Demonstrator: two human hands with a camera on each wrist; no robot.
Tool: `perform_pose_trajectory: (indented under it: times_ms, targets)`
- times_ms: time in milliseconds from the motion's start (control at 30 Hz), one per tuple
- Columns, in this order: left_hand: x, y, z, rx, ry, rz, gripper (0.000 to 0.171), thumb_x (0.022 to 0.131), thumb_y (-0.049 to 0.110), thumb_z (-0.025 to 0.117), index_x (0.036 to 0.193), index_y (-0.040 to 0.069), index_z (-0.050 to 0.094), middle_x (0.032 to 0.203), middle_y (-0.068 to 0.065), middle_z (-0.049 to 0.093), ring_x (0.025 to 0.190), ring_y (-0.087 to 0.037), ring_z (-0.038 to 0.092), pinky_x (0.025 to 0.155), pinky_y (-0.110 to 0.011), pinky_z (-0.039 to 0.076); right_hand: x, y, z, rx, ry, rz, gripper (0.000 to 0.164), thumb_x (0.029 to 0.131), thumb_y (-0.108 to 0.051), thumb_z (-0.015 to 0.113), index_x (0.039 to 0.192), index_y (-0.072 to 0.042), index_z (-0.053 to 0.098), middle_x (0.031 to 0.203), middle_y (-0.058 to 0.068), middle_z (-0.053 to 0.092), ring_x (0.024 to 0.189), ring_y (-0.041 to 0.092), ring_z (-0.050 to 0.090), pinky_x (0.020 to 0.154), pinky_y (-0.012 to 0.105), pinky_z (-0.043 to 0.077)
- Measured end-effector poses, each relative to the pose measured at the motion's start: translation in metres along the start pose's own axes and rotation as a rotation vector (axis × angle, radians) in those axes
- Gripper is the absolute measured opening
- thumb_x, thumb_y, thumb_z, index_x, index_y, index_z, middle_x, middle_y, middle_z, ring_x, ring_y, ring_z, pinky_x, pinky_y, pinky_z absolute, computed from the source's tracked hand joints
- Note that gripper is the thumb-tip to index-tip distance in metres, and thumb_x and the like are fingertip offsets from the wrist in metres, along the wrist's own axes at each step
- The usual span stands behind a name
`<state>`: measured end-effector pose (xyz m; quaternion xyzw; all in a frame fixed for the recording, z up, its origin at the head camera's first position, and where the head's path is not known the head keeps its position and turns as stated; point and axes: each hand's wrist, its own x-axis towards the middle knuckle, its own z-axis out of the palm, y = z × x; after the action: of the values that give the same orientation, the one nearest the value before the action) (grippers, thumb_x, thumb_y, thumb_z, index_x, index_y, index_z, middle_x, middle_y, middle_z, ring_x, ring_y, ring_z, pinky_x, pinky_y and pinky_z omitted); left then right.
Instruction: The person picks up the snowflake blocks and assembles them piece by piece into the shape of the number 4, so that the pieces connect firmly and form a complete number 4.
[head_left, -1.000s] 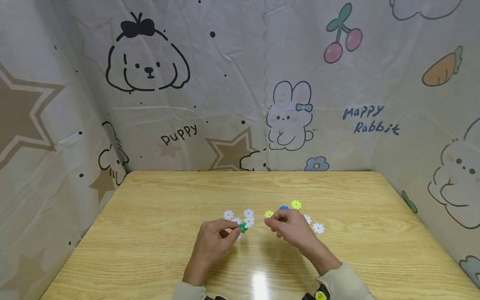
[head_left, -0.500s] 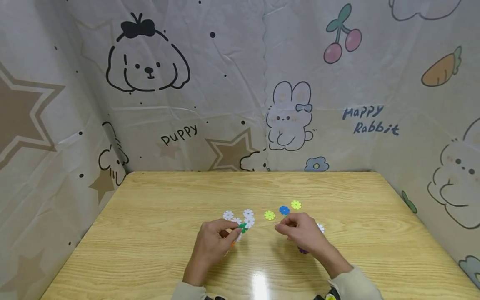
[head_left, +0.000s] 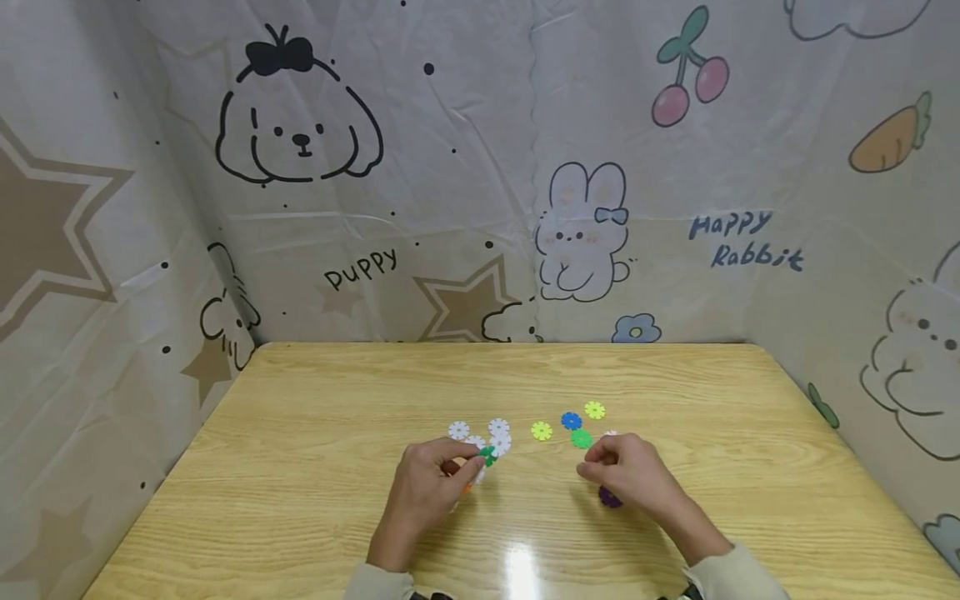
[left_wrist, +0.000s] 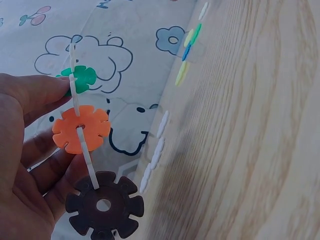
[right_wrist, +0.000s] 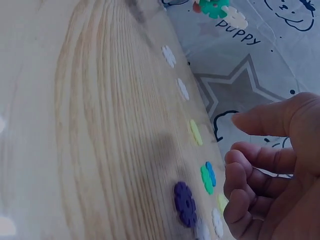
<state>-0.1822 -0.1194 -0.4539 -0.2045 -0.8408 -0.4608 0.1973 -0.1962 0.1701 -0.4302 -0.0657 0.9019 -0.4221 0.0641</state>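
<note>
My left hand [head_left: 429, 487] pinches a green slotted plastic disc [left_wrist: 82, 79] between thumb and index finger. It belongs to a chain of interlocking discs: below the green one come a white disc seen edge-on, an orange disc [left_wrist: 90, 135], another white one [left_wrist: 89, 159] and a dark brown disc [left_wrist: 115, 189] at the bottom. One more white disc [left_wrist: 73, 55] stands at the green end. My right hand [head_left: 637, 475] hovers over the table with fingers loosely bent, the thumb apart and nothing in the grasp. Beside it lie a purple disc [right_wrist: 183, 204] and a green disc [head_left: 581, 438].
Loose discs lie on the wooden table [head_left: 337, 400]: a blue one [head_left: 572, 421], two yellow-green ones, one of them [head_left: 542, 431] nearer the middle, and several white ones, including one [head_left: 458, 430] beyond my left hand. A printed cloth [head_left: 420, 167] hangs around the table's back and sides.
My right hand has moved right and slightly toward me, uncovering the blue, green and purple discs and covering white ones. My left hand keeps its place with the chain.
</note>
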Motion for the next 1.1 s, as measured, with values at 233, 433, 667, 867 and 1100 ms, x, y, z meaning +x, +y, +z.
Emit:
perform_pose_trajectory:
  times_ms: [233,433,667,867,1100]
  targets:
    - [0.0,-0.001,0.001,-0.014,-0.006,-0.002,0.003,0.086,0.013,0.08,0.087,0.01,0.079,0.086,0.002,0.074,0.06,-0.006,0.062,0.054,-0.023,0.051,-0.001,0.011,-0.006,-0.049,-0.009,-0.009,0.017,0.082,-0.011,0.079,0.091,0.0,0.07,0.074,0.0,0.064,0.069,0.015,0.059,0.061,0.03,0.05]
    - [-0.001,-0.001,0.001,-0.001,-0.003,-0.003,0.004,0.088,0.014,0.078,0.087,0.01,0.08,0.087,0.001,0.075,0.06,-0.006,0.062,0.054,-0.023,0.051,-0.001,0.019,-0.011,-0.145,-0.024,-0.024,0.021,0.079,-0.012,0.081,0.093,0.0,0.072,0.075,-0.002,0.063,0.071,0.014,0.056,0.063,0.031,0.049]
    - [-0.001,-0.001,-0.001,-0.014,0.002,-0.008,0.005,0.088,0.015,0.078,0.086,0.01,0.079,0.087,0.001,0.075,0.06,-0.006,0.062,0.054,-0.023,0.051,-0.002,0.026,-0.015,-0.204,-0.038,-0.032,0.025,0.076,-0.013,0.084,0.096,-0.002,0.073,0.077,-0.002,0.063,0.073,0.014,0.056,0.064,0.032,0.049]
    - [-0.002,-0.002,0.0,-0.016,0.001,-0.026,0.004,0.088,0.014,0.078,0.086,0.011,0.079,0.087,0.001,0.075,0.06,-0.006,0.062,0.052,-0.022,0.051,-0.001,0.029,-0.016,-0.227,-0.064,-0.027,0.031,0.07,-0.011,0.087,0.097,-0.003,0.074,0.075,-0.002,0.06,0.071,0.014,0.053,0.062,0.031,0.047]
    - [-0.002,-0.003,0.0,-0.015,-0.007,-0.037,0.005,0.088,0.015,0.078,0.086,0.01,0.08,0.087,0.001,0.075,0.06,-0.006,0.061,0.053,-0.023,0.05,0.0,0.035,-0.017,-0.222,-0.121,-0.093,0.032,0.068,-0.01,0.088,0.096,-0.003,0.074,0.075,-0.003,0.059,0.07,0.015,0.053,0.06,0.028,0.045]
